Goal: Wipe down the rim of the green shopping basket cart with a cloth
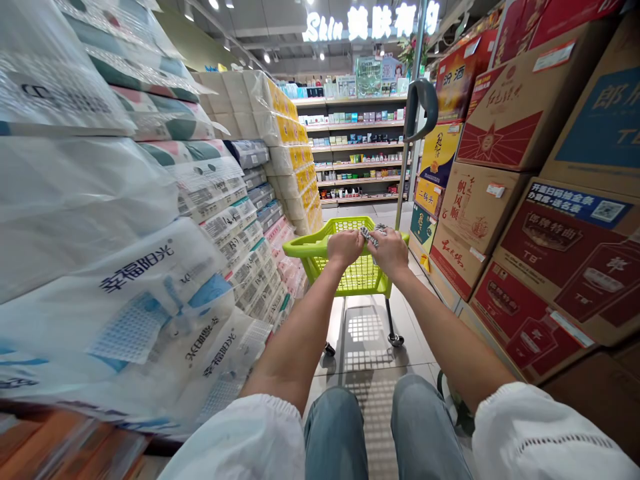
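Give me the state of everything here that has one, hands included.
Shopping cart: upright on its wheels
Left hand: fingers curled at the cart's near rim
Right hand: fingers curled, beside the left
Patterned item: between the hands, partly hidden
Paper packs: wrapped, stacked
Boxes: closed, stacked
Shelves: stocked
Sign: lit

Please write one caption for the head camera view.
Left hand and right hand on a green shopping cart, between wrapped packs and cardboard boxes.
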The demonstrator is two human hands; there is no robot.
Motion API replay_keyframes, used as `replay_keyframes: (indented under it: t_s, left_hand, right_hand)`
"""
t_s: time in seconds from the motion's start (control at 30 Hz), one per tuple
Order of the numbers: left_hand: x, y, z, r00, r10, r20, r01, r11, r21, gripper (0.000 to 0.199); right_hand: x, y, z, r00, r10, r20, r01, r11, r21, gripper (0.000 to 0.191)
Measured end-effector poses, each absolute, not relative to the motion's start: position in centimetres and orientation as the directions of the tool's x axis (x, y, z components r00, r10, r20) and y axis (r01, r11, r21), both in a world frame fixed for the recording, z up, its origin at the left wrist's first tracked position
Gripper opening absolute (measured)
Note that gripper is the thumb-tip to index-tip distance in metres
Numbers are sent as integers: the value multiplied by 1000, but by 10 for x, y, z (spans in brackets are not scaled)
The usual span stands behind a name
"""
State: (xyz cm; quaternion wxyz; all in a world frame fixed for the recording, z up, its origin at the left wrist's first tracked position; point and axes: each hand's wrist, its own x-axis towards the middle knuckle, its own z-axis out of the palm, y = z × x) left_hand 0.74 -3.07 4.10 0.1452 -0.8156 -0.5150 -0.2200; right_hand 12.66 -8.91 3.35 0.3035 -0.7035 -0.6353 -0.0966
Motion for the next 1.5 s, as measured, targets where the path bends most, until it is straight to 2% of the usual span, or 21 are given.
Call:
replay_keyframes:
  t_s: [0.17,0.3,0.57,0.8,1.0,1.2,1.33,1.5]
  left_hand:
    - [2,-31,42,355,797,489,907,-420,26,52]
    - [8,-31,41,358,785,506,902,-430,29,53]
    - [6,-27,39,359,778,516,910,-415,-7,45]
    - [1,-27,42,356,802,480,910,-413,14,50]
    - [-5,-22,39,361,780,511,907,-422,3,49]
    - [-23,-14,42,422,752,506,875,-484,-10,52]
    - [-14,-23,50,517,670,533,813,-580,-58,45]
    - [17,-42,45,460,711,531,826,-563,38,43]
  right_hand:
    - [163,-86,34,300,811,502,928,-127,-349,40]
    - [158,-88,35,382,766,518,908,-207,-364,42]
    - [113,-86,29,212,802,559,954,-46,-295,38]
    - [167,-75,36,265,815,515,942,-105,-319,36]
    - [181,-74,43,158,879,451,951,-13,-308,37]
    - [161,-84,45,139,876,462,955,6,-298,38]
    - [160,-86,48,66,890,450,934,103,-342,35]
    - [169,-84,51,-67,886,459,866,280,-414,33]
